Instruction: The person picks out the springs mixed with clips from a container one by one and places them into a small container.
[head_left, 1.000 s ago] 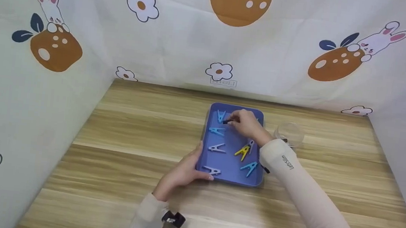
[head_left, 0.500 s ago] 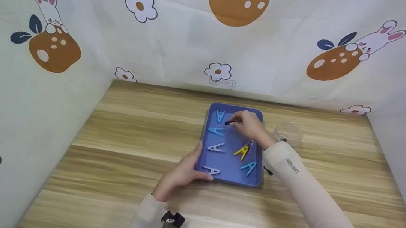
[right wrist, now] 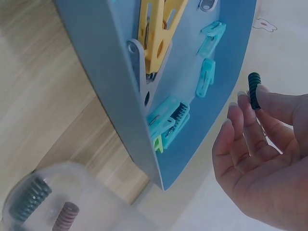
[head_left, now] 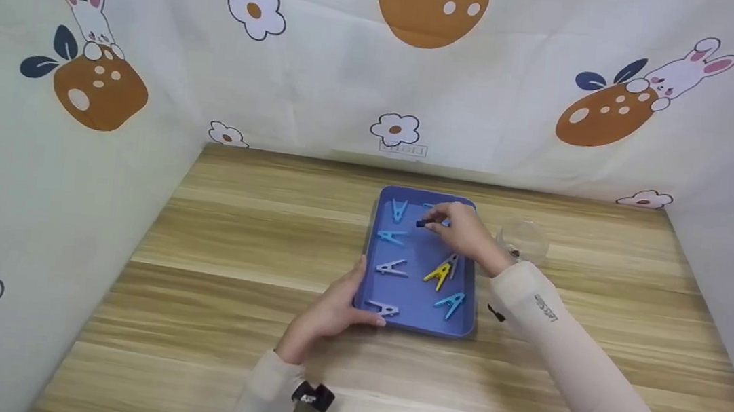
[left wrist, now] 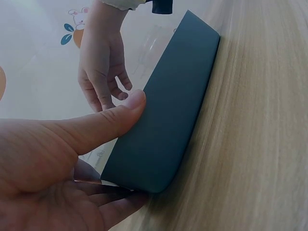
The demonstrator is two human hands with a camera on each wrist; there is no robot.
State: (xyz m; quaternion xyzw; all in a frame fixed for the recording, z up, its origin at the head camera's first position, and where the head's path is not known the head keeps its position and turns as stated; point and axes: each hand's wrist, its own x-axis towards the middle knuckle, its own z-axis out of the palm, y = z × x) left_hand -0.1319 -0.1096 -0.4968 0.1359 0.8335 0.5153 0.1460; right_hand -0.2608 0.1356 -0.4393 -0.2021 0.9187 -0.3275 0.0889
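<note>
My left hand (head_left: 333, 305) grips the near-left corner of a blue rectangular tray (head_left: 416, 293); in the left wrist view its thumb presses the outer wall. Over the far part of the tray, my right hand (head_left: 463, 231) pinches a small dark ribbed cylinder (right wrist: 254, 90) between thumb and fingertips. Inside the tray lie several clothespins: a blue one (head_left: 398, 211) in the far-left corner, another blue one (head_left: 392, 237) below it, and a lilac one (head_left: 392, 267). A yellow clothespin (head_left: 439, 276) rests against a second lilac one on the right. My right hand partly hides others.
Right of the tray stands a clear plastic cup (head_left: 524, 239) with ribbed cylinders (right wrist: 30, 198) inside. A printed cloth wall (head_left: 326, 79) closes off the back of the wooden table (head_left: 232, 253). Black wrist bands (head_left: 314, 397) show at the sleeves.
My right hand has shifted slightly right with the ribbed cylinder, away from the far-left blue clothespin, uncovering a little more of the tray. My left hand and the tray stay put.
</note>
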